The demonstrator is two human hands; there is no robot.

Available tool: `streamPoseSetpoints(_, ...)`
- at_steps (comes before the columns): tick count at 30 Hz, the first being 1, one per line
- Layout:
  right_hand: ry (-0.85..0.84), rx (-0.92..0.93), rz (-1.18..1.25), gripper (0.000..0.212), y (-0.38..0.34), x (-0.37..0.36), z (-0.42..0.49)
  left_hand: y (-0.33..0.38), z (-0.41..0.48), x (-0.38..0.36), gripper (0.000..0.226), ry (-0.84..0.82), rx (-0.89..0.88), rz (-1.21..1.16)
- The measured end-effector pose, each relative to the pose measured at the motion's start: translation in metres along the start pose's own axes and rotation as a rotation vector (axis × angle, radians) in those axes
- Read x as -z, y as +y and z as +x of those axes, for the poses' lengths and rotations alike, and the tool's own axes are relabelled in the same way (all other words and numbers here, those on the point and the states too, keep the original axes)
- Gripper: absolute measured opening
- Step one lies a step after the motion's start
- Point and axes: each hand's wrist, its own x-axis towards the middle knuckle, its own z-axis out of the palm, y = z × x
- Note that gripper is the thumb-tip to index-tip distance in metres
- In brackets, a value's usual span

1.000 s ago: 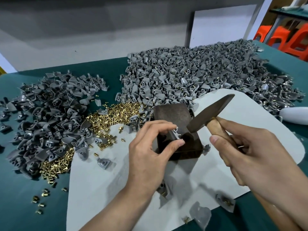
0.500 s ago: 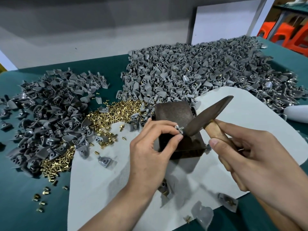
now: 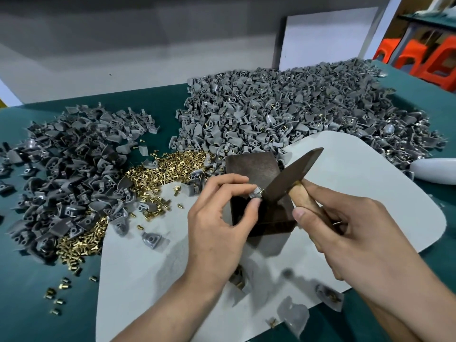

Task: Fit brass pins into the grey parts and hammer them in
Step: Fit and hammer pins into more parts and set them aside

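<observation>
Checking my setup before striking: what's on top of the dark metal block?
The left hand pinches a small grey part over the top of the block, with the hammer head right beside it. Fingers hide whether the part touches the block.

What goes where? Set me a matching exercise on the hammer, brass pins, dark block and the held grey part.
1 hammer
2 brass pins
3 dark block
4 held grey part

A pinched by the left hand
B on the white sheet
C gripped by the right hand
D heaped on the green table

Pairs: 1-C, 2-D, 3-B, 4-A
</observation>
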Motion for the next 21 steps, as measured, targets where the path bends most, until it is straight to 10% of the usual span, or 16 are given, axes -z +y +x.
streamPoseSetpoints(21, 0.067, 0.032, 0.061, 0.030, -0.028, 0.029, 0.014, 0.005, -0.002, 0.000, 0.006, 0.004, -0.059, 0.021)
